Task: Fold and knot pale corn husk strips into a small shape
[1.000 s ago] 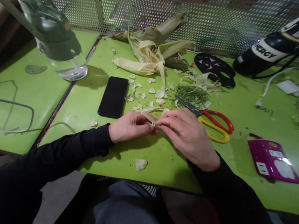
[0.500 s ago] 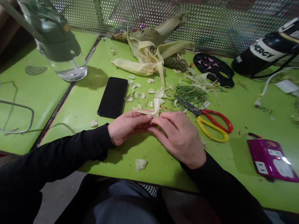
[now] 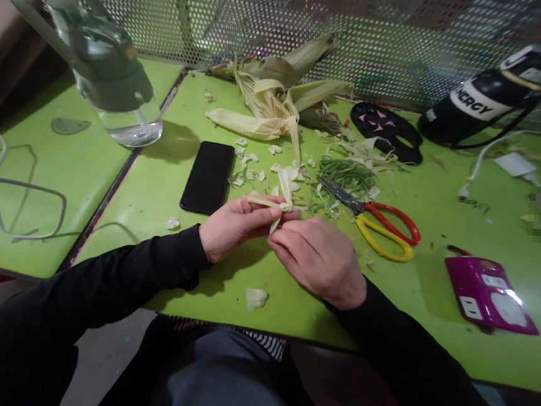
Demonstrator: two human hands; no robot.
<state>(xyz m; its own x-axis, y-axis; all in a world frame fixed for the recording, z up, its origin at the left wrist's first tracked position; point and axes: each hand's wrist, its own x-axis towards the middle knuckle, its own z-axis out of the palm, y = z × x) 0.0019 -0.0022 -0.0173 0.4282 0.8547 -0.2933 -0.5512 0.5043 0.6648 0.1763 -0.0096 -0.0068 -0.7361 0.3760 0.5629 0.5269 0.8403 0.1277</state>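
Observation:
My left hand (image 3: 233, 226) and my right hand (image 3: 319, 258) meet over the green table (image 3: 159, 180), both pinched on folded strips of pale corn husk (image 3: 278, 197). The strips cross above my fingertips and stick up towards the far side. Small cut husk scraps (image 3: 259, 164) lie scattered just beyond my hands. Scissors with red and yellow handles (image 3: 377, 222) rest to the right of my right hand, blades shut. A pile of whole corn husks (image 3: 280, 93) lies at the back of the table.
A black phone (image 3: 208, 176) lies left of the scraps. A glass jar with a green lid (image 3: 114, 88) stands at the left. A purple power strip (image 3: 490, 295), a black bottle (image 3: 492, 99), a dark flat mat (image 3: 385, 128) and green shreds (image 3: 346, 170) sit right. Perforated metal mesh (image 3: 408, 38) backs the table.
Both hands drew slightly closer to me and the husk strips, flat a second ago, now stand folded upward between my fingers. Nothing else on the table moved.

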